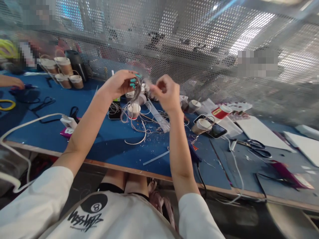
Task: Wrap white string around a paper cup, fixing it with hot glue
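My left hand (121, 83), with turquoise nails, is raised over the blue table, its fingers closed on a grey ribbon-like strand (136, 91) that hangs in a loop. Close by on the right, my right hand (167, 92) is held up with fingers curled and thumb bent inward; motion blurs its fingertips, and whatever they pinch cannot be made out. Below the hands stands a small white paper cup (134, 110) among tangled pale cords. A curved white cord (136, 142) lies nearer to me on the table, with small fibre scraps around it.
Small cups with handles (63, 66) and a dark bottle (77, 63) stand back left. Another person's hand (13, 82) is at the left edge. On the right lie a phone (216, 131), scissors (256, 144) and white boards (264, 132). A perforated metal screen (194, 43) borders the table.
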Demonstrator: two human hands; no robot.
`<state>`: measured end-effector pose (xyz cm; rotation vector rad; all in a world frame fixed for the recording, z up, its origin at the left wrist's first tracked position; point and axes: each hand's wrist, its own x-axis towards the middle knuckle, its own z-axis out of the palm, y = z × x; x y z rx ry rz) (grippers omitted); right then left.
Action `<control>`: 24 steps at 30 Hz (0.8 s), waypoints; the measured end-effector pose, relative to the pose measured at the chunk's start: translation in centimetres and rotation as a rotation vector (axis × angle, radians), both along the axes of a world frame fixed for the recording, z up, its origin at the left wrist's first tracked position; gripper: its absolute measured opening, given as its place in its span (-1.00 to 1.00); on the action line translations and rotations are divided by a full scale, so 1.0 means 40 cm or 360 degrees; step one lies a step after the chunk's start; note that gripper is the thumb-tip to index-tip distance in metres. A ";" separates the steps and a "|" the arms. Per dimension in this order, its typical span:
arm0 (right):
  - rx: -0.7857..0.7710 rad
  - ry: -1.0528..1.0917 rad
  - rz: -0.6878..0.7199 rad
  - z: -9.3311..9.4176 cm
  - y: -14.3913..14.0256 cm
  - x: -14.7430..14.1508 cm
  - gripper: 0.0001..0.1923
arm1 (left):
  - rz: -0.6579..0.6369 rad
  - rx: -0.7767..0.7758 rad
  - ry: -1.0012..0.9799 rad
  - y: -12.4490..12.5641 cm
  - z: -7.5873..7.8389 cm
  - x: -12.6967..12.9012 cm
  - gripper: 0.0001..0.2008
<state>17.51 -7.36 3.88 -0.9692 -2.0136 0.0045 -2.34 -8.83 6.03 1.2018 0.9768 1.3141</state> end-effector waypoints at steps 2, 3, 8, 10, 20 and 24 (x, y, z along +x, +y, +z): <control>0.0067 -0.0150 0.0047 -0.017 -0.013 -0.053 -0.54 | -0.0038 -0.0035 -0.0072 -0.017 0.005 0.016 -0.83; 0.0090 -0.0209 0.0039 -0.024 -0.014 -0.067 -0.54 | -0.0066 -0.0058 -0.0093 -0.026 0.008 0.022 -0.82; 0.0072 -0.0445 0.0152 -0.030 0.006 -0.048 -0.67 | -0.0198 -0.0133 -0.0046 -0.053 0.020 0.032 -0.81; 0.0012 -0.0513 0.0219 -0.021 0.005 -0.027 -0.67 | -0.0140 -0.0128 -0.0019 -0.044 0.014 0.032 -0.82; 0.0134 0.0556 0.0194 0.015 -0.010 0.015 -0.44 | 0.0352 0.0045 0.0469 0.076 -0.074 0.034 -0.78; 0.0051 0.1286 0.0128 0.056 -0.005 0.092 -0.46 | 0.0420 0.0106 0.0497 0.098 -0.086 0.003 -0.75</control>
